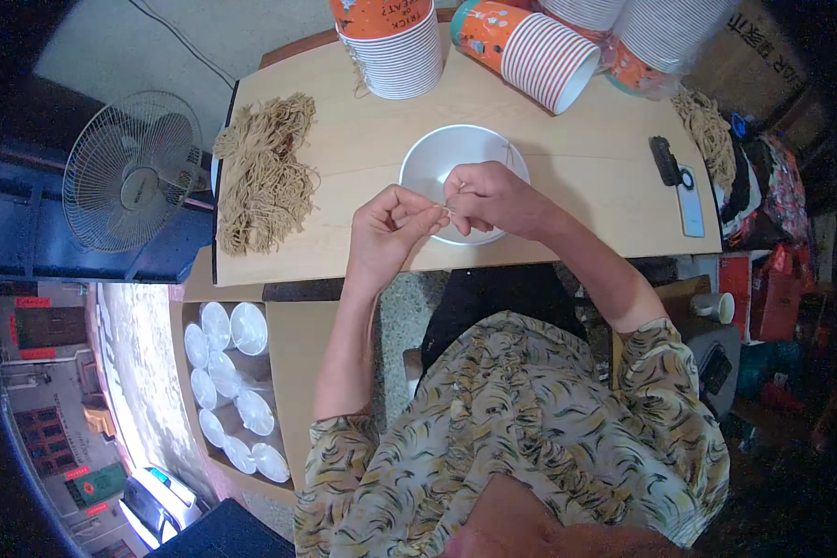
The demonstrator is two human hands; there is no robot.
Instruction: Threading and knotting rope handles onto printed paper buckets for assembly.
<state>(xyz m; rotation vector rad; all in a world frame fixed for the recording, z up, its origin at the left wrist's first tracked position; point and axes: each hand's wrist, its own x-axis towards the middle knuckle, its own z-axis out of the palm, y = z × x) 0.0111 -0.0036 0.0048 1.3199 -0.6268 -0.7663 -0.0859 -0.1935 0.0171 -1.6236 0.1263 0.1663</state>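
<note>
My left hand (395, 231) and my right hand (500, 201) meet over a white round bucket (418, 160) on the wooden table. Between the fingertips of both hands runs a thin, pale string (450, 211), pinched from either side. Another short bit of cord (509, 154) shows at the bucket's far right rim; whether it joins the pinched string cannot be made out. The right hand covers part of the bucket's opening. To the left lies a heap of beige twisted cords (266, 177).
Nested orange-and-white buckets (395, 63) stand at the table's far edge; another stack (528, 58) lies on its side. At right are a phone (689, 203) and a black object (664, 161). A fan (138, 177) and a carton (299, 391) beside white round containers (255, 412) are at left.
</note>
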